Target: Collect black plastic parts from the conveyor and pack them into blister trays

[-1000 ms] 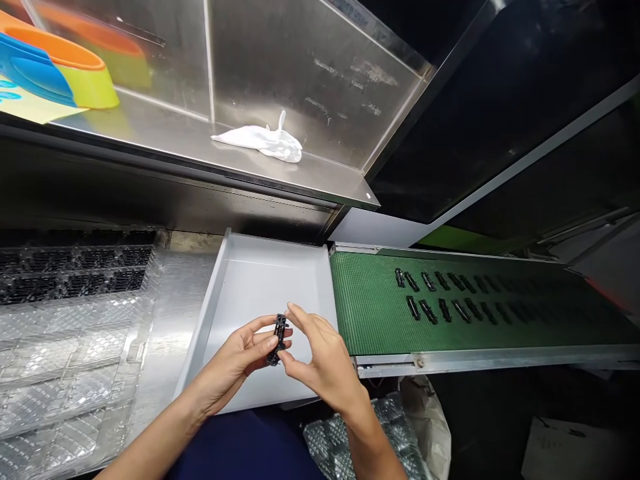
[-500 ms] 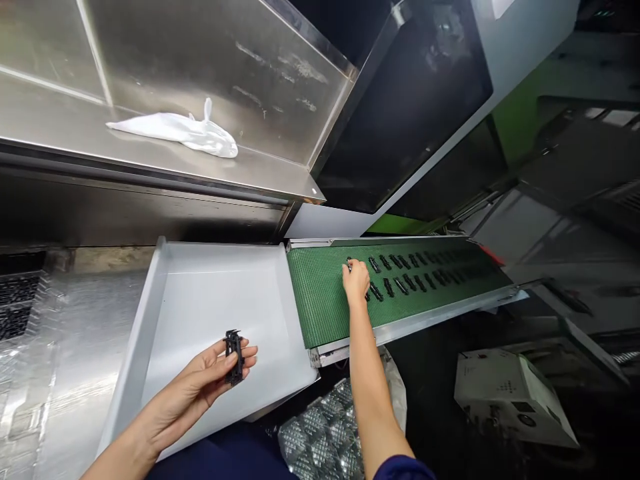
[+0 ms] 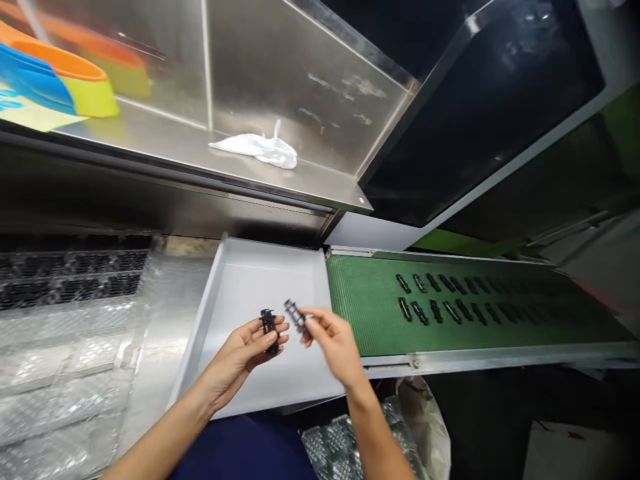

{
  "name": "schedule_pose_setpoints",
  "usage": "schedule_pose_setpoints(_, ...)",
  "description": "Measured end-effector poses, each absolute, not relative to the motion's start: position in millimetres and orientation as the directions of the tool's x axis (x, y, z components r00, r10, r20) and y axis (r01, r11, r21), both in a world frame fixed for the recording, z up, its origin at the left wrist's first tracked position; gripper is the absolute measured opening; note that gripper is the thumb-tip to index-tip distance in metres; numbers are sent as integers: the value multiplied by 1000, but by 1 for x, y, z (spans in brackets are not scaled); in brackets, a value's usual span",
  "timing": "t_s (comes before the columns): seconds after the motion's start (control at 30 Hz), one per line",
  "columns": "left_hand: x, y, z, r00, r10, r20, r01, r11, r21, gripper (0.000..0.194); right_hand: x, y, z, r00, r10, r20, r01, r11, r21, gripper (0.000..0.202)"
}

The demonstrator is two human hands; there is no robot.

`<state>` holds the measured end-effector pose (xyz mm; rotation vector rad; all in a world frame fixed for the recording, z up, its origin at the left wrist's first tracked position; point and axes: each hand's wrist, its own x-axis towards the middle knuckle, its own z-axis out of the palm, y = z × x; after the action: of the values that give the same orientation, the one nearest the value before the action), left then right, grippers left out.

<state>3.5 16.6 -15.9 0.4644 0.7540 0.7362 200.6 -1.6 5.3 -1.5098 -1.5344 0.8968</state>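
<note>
My left hand (image 3: 253,343) is closed round a small black plastic part (image 3: 270,331), perhaps more than one pressed together, above the white tray (image 3: 235,267). Close beside it on the right, my right hand (image 3: 333,337) pinches another black plastic part (image 3: 296,316) between thumb and fingers, its far end tilted up to the left. The two parts are apart. On the green conveyor belt (image 3: 363,300), two rows of similar black parts lie to the right of my hands; one of the nearest is a black part (image 3: 405,309).
A steel ledge (image 3: 170,147) at the back holds a crumpled white glove-like item (image 3: 260,148) and a colourful orange, blue and yellow object (image 3: 60,73). Clear plastic trays (image 3: 75,353), some with black parts, lie at left. More clear packaging (image 3: 335,443) sits below the belt.
My right hand has left the belt with a black part and come beside my left hand over the white tray. The view has turned left, bringing in the clear trays and colourful object.
</note>
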Motion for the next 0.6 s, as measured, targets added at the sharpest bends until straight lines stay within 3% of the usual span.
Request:
schedule_pose_setpoints(0.07, -3, 15, -14, 493, 769, -407, -437, 623, 648, 31, 171, -18, 8, -92, 992, 82, 432, 114, -895, 26)
schedule_pose_setpoints(0.13, -11, 13, -13, 485, 777, -402, -419, 610, 673, 29, 160, -25, 14, -172, 974, 147, 535, 218, -816, 26)
schedule_pose_setpoints(0.2, -19, 12, -12, 519, 749, -411, -364, 629, 687, 31, 160, -26, 21, -285, 941, 181, 636, 327, -699, 36)
schedule_pose_setpoints(0.27, -26, 10, -12, 578, 703, -413, -306, 657, 690, 36, 163, -24, 25, -400, 897, 187, 629, 418, -656, 49)
schedule_pose_setpoints(0.33, -30, 8, -11, 616, 670, -414, -292, 682, 670, 39, 164, -22, 26, -433, 875, 217, 571, 452, -685, 59)
schedule_pose_setpoints(0.47, -34, 4, -8, 651, 636, -415, -338, 732, 592, 40, 159, -25, 20, -310, 911, 273, 477, 397, -784, 91)
schedule_pose_setpoints(0.6, -35, 2, -6, 680, 603, -417, -336, 762, 553, 42, 155, -27, 15, -296, 913, 281, 435, 391, -811, 94)
